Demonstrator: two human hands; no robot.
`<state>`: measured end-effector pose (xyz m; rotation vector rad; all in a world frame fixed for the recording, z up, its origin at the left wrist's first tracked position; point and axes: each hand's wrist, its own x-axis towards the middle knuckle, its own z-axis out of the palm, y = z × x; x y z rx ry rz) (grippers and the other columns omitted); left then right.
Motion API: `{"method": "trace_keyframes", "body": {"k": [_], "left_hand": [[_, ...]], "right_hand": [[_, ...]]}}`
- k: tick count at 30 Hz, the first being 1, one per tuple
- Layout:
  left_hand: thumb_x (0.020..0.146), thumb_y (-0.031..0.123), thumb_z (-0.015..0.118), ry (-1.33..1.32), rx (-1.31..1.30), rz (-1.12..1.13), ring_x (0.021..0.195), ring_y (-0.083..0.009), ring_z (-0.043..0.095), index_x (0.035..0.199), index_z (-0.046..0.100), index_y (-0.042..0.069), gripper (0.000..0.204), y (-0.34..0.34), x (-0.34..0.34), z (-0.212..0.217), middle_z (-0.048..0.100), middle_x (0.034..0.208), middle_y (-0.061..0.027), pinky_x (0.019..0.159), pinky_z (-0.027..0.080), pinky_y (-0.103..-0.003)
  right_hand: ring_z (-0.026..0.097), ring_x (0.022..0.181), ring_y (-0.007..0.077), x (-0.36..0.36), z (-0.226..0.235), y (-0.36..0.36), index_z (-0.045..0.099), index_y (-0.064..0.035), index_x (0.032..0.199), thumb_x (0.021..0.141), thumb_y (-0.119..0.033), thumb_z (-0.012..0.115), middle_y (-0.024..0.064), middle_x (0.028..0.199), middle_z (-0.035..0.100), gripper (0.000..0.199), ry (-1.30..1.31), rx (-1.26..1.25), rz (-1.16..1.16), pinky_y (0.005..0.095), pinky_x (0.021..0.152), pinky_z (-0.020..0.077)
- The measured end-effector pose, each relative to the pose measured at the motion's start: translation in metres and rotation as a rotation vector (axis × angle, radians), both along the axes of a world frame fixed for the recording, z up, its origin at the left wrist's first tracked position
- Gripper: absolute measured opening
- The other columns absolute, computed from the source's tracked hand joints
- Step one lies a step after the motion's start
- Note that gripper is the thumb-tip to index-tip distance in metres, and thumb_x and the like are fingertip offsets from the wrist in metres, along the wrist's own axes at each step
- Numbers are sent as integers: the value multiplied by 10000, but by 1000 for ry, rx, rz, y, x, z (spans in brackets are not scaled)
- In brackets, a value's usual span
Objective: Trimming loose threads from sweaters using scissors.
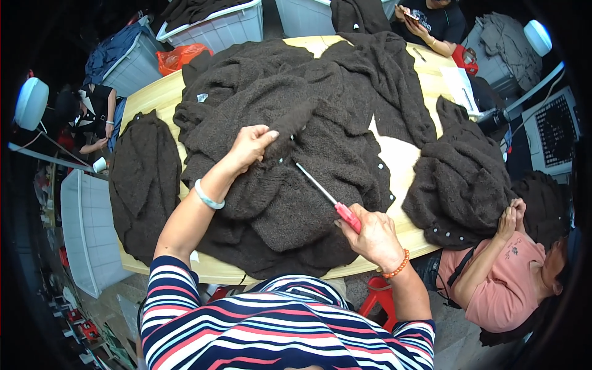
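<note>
My left hand (251, 147) pinches the edge of a dark brown knitted cardigan (290, 126), lifting a strip of it that has small buttons along it. In my right hand (373, 237) is a screwdriver-like tool (348, 217) with a pinkish-red handle and a long thin metal shaft. Its tip points up and left, close to the raised strip; whether it touches the knit I cannot tell. More brown knitwear lies heaped under and around both hands. A folded knit piece (145, 179) rests to the left.
The wooden table (398, 163) shows between the piles. At the right, a person in a pink shirt (512, 271) handles another knit pile (459, 179). Across the table, someone holds a phone (411, 18). Grey bins (216, 31) stand behind; a red stool (377, 302) is below.
</note>
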<state>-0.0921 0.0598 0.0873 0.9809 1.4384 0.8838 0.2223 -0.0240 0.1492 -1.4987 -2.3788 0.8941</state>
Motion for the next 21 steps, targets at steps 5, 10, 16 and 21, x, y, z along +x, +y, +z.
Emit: {"method": "trace_keyframes", "body": {"k": [5,10,16,21], "left_hand": [[975,248,634,-340,-160,165,454,4,354,954,614,79,172,-8,-16,-16,514,716,76,390,297,-155],[1008,193,549,-405,-182,397,475,-55,536,1149,626,15,240,-20,-34,-41,709,948,-62,426,480,-184],[1018,179,522,-641,-204,333,561,-123,626,1171,620,-27,275,-25,-52,-66,705,1003,-109,479,532,-229],[1016,212,534,-570,-209,435,812,-229,705,1159,627,-33,298,-25,-26,-46,704,1063,-127,682,623,-365]], "right_hand": [[661,688,391,-14,8,2,619,-78,892,880,-288,692,183,658,632,223,-1,-47,131,458,647,528],[653,675,405,-14,4,16,615,-78,883,874,-306,691,186,657,629,240,-14,-23,70,479,637,524],[675,706,399,-16,5,6,626,-65,922,897,-330,656,203,672,648,268,-46,-121,253,503,671,537],[682,702,381,-14,11,4,625,-80,925,891,-328,664,184,664,651,253,-64,-131,215,489,666,538]]}}
